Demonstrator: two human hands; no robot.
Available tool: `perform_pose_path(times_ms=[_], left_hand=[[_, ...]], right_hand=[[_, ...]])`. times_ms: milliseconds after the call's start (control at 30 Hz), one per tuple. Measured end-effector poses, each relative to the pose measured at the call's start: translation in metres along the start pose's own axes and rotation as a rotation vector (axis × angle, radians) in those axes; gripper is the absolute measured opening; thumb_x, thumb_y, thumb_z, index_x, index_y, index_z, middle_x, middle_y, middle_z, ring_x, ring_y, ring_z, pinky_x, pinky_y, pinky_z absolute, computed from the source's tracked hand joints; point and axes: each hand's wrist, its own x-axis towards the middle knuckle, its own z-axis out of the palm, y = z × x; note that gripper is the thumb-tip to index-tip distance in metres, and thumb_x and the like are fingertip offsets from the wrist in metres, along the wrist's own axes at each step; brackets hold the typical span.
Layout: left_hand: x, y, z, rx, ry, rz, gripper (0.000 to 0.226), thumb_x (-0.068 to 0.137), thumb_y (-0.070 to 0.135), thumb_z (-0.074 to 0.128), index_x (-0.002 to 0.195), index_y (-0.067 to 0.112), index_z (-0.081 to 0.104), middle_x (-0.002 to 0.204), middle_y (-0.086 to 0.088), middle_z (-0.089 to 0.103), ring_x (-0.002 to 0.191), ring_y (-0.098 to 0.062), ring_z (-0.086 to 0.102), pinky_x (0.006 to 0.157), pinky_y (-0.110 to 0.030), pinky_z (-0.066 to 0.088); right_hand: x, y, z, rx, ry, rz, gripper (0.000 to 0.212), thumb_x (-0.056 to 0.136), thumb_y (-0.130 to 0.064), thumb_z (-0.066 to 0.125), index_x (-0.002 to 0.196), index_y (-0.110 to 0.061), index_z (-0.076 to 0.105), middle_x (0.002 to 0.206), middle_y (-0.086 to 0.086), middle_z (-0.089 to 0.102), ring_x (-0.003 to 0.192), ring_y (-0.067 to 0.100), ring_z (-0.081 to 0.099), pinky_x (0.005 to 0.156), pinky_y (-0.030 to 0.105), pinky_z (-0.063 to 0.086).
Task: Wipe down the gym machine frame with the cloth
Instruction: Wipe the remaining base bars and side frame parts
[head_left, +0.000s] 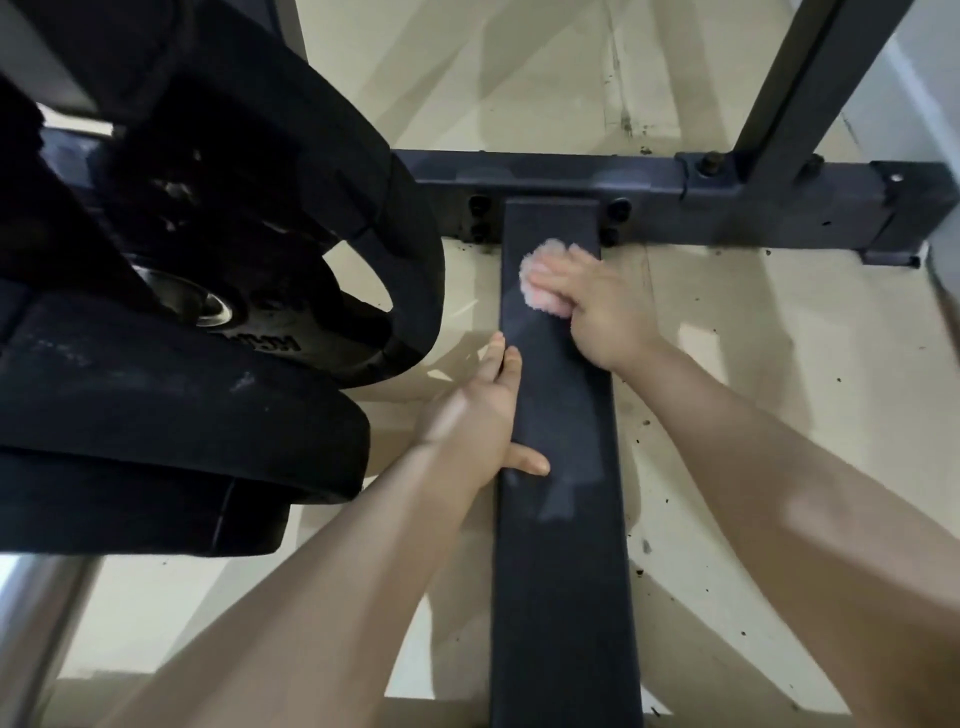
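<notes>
Two hands on the frame beam (563, 519), the dark flat bar running from bottom centre up to the cross member (649, 187) at mid-frame. Right hand (597, 306) presses the pink cloth (537, 280) flat against the beam's upper end, just short of the joint; fingers look spread over the cloth rather than bunched, though blur hides detail. Left hand (483, 410) braces the beam's left edge at centre, fingers straight along the side, thumb laid across the top, holding nothing.

Risks as I read them:
- Weight plates (249, 249) fill the upper left, and the nearest rim hangs close to the left hand. If that hand slides up along the edge, knuckles probably meet the plate.
- Bolt heads (618, 208) sit on either side of the joint just beyond the cloth. A fast stroke into them likely snags the pile or scrapes fingertips.
- Cloth covers only part of the beam width, so the left strip and side faces could get missed.
- Grit specks (644, 421) lie on the floor (779, 415) right of the beam. If the cloth drops off the edge, it picks them up and drags them across the paint.
</notes>
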Motion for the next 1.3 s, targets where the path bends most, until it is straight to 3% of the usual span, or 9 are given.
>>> perform_pose_path(times_ms=[167,333,433,533,633,733,833,933,1300], left_hand=[[0.003,0.005,-0.001,0.021,-0.037,-0.055,0.118,0.075,0.046,0.074,0.150,0.015,-0.012,0.154,0.006,-0.026,0.144,-0.017,0.012,0.109,-0.028,0.026],[-0.004,0.006,-0.004,0.019,-0.020,-0.069,0.117,0.076,0.044,0.074,0.150,0.015,-0.011,0.156,0.004,-0.022,0.143,-0.019,0.018,0.106,-0.029,0.030],[-0.013,0.007,0.000,-0.051,0.007,-0.082,0.113,0.078,0.039,0.073,0.150,0.013,-0.011,0.157,0.001,-0.018,0.144,-0.017,0.014,0.109,-0.028,0.025],[-0.024,0.003,0.021,-0.321,0.170,-0.079,0.097,0.077,0.033,0.075,0.150,0.014,0.014,0.151,-0.006,0.031,0.133,-0.022,0.038,0.107,-0.030,0.033],[-0.039,-0.007,0.043,-0.529,0.299,-0.039,0.050,0.079,0.027,0.073,0.124,0.018,0.055,0.109,0.002,0.066,0.099,-0.016,0.063,0.087,-0.031,0.050],[-0.058,-0.015,0.059,-0.801,0.270,-0.020,0.051,0.081,0.015,0.072,0.128,0.017,0.053,0.093,0.014,0.063,0.089,-0.004,0.063,0.075,-0.010,0.048],[-0.073,-0.017,0.070,-0.867,0.178,0.093,0.067,0.083,0.005,0.067,0.140,0.024,0.040,0.122,0.009,0.058,0.115,-0.009,0.055,0.097,-0.020,0.044],[-0.073,-0.018,0.075,-0.832,0.192,0.093,0.073,0.084,0.006,0.065,0.145,0.027,0.031,0.121,0.016,0.050,0.111,-0.003,0.050,0.086,-0.003,0.040],[-0.083,-0.019,0.087,-0.675,0.289,0.049,0.052,0.086,0.015,0.065,0.134,0.019,0.047,0.122,0.002,0.059,0.098,-0.008,0.055,0.081,-0.019,0.041]], right_hand=[[-0.031,-0.022,0.008,0.074,0.049,0.040,0.050,0.093,0.007,0.037,0.131,-0.019,0.057,0.146,0.004,0.044,0.139,0.025,0.030,0.116,0.045,0.013],[-0.055,-0.050,0.013,0.081,0.070,0.069,0.040,0.086,0.009,0.043,0.113,-0.012,0.064,0.119,0.005,0.061,0.115,0.031,0.050,0.102,0.052,0.033],[-0.114,-0.070,0.029,0.108,0.116,0.057,0.043,0.084,0.010,0.048,0.122,-0.003,0.063,0.133,0.017,0.055,0.128,0.038,0.046,0.109,0.049,0.030],[-0.116,-0.060,0.031,0.081,0.096,0.044,0.040,0.086,0.010,0.049,0.122,-0.002,0.062,0.135,0.018,0.053,0.130,0.039,0.044,0.112,0.051,0.029],[-0.101,-0.049,0.027,0.009,0.035,0.067,0.043,0.091,0.006,0.045,0.130,-0.007,0.056,0.144,0.014,0.044,0.137,0.036,0.035,0.114,0.049,0.025],[-0.114,-0.069,0.026,-0.030,0.057,0.075,0.039,0.084,0.007,0.053,0.121,-0.001,0.062,0.136,0.021,0.052,0.127,0.042,0.045,0.106,0.055,0.033],[-0.150,-0.095,0.033,-0.052,0.029,0.053,0.046,0.079,0.004,0.055,0.123,-0.008,0.062,0.137,0.015,0.053,0.127,0.039,0.046,0.104,0.054,0.036],[-0.151,-0.092,0.035,-0.053,0.003,0.064,0.050,0.091,-0.003,0.049,0.138,-0.020,0.049,0.149,0.003,0.040,0.140,0.029,0.032,0.114,0.047,0.024],[-0.173,-0.109,0.042,-0.135,-0.085,0.071,0.062,0.092,0.001,0.046,0.146,-0.027,0.034,0.157,-0.003,0.022,0.146,0.022,0.015,0.115,0.037,0.009]])
